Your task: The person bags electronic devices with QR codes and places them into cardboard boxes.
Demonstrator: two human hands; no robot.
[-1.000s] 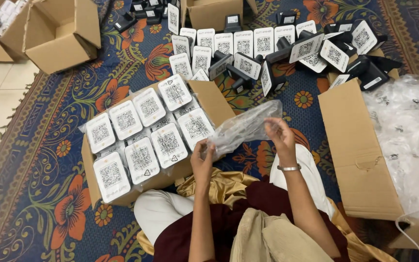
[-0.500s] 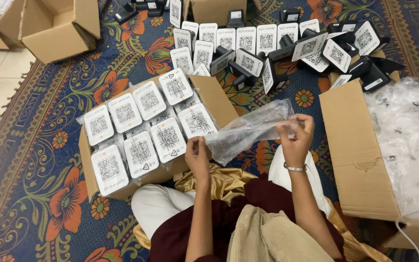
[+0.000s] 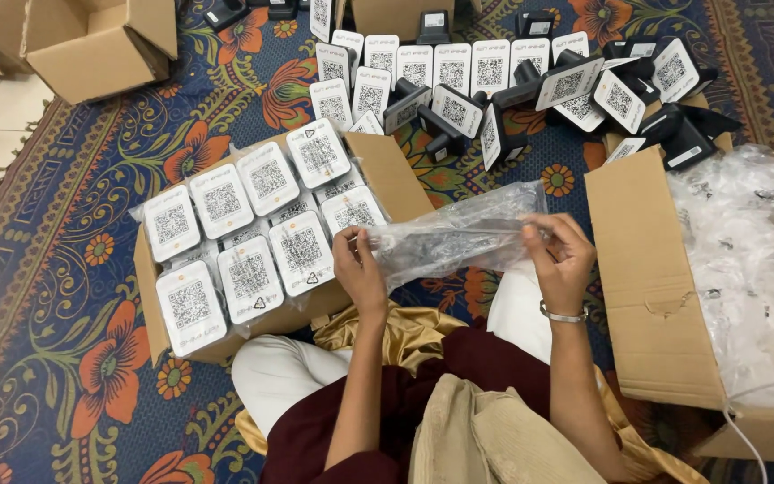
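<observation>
A clear plastic bag (image 3: 459,235) with a dark part inside is stretched level between my two hands above my lap. My left hand (image 3: 357,266) pinches its left end, and my right hand (image 3: 559,255), with a metal bangle on the wrist, grips its right end. Just left of my left hand stands an open cardboard box (image 3: 150,296) packed with several white square devices (image 3: 301,252) in clear wrap, each with a printed code square on its face.
At the right is a large cardboard box (image 3: 651,296) filled with clear plastic bags (image 3: 745,260). Several white-faced devices on black stands (image 3: 494,94) cover the patterned carpet ahead. Empty cardboard boxes (image 3: 100,45) sit at the top left, beside a tiled floor.
The bag has swung from a slant, right end high, to level. My right hand has come down and my left hand has moved slightly up and left, pulling the bag straight.
</observation>
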